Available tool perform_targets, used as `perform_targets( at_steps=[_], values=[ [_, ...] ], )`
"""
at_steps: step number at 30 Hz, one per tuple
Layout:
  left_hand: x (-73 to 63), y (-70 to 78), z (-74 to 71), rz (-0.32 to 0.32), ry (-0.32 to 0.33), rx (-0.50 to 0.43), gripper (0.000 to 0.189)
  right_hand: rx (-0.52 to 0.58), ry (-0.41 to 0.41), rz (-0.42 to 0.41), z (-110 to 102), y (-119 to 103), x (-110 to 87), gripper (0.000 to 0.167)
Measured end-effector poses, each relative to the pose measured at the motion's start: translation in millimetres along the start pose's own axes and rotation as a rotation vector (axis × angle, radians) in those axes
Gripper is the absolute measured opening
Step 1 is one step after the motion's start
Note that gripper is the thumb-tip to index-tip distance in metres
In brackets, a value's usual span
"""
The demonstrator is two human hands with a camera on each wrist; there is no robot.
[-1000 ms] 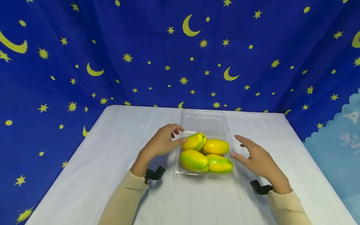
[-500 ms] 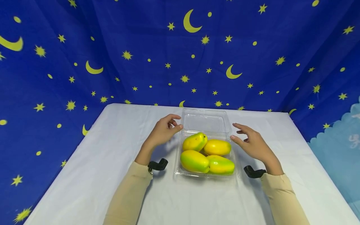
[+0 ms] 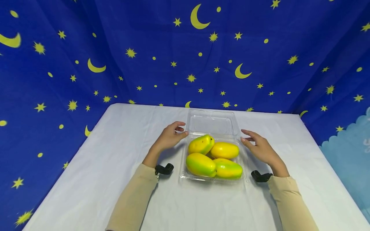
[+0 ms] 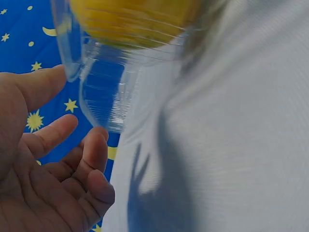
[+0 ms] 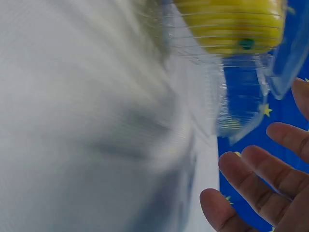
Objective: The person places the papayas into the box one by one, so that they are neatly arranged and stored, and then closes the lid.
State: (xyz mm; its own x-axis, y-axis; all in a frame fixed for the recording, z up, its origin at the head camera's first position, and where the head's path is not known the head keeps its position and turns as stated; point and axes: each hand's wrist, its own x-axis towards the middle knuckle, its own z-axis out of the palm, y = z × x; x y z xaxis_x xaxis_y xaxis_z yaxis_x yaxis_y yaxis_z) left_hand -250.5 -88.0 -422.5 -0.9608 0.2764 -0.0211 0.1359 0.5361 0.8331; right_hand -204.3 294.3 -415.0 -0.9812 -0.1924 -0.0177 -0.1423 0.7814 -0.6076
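Note:
A clear plastic clamshell box (image 3: 183,175) sits on the table with its lid (image 3: 212,123) folded back flat toward the far side. Several yellow-green, mango-like fruits (image 3: 200,165) fill its base. My left hand (image 3: 170,137) is at the box's left side near the hinge, fingers loosely bent. In the left wrist view its thumb tip (image 4: 60,77) is right at the rim. On the opposite side my right hand (image 3: 260,149) has its fingers extended toward the box's right edge. The right wrist view shows those fingers (image 5: 260,183) spread slightly, holding nothing.
A white cloth covers the table (image 3: 130,128). Behind it hangs a blue curtain (image 3: 162,38) with yellow moons and stars, and a light blue cloth (image 3: 349,154) is at the right. Black wrist mounts (image 3: 164,169) stick out from both wrists.
Both hands have moved from beside the fruits to farther back near the hinge, then come slightly nearer again. The fruits and the folded-back lid stay as they were.

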Motion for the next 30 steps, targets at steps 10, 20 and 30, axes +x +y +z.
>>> perform_targets(
  at_steps=[10, 20, 30],
  values=[
    [-0.6, -3.6, 0.5, 0.003, -0.051, 0.045, 0.061, 0.017, -0.014, -0.005, 6.5, 5.7, 2.4, 0.061],
    [0.5, -4.4, -0.5, 0.034, -0.066, 0.022, 0.062, 0.06, -0.006, -0.043, 5.5, 2.3, 5.1, 0.063],
    [0.0, 2.6, 1.4, 0.044, -0.048, -0.049, 0.062, 0.12, 0.048, -0.046, 6.4, 5.6, 3.3, 0.065]
  ],
)
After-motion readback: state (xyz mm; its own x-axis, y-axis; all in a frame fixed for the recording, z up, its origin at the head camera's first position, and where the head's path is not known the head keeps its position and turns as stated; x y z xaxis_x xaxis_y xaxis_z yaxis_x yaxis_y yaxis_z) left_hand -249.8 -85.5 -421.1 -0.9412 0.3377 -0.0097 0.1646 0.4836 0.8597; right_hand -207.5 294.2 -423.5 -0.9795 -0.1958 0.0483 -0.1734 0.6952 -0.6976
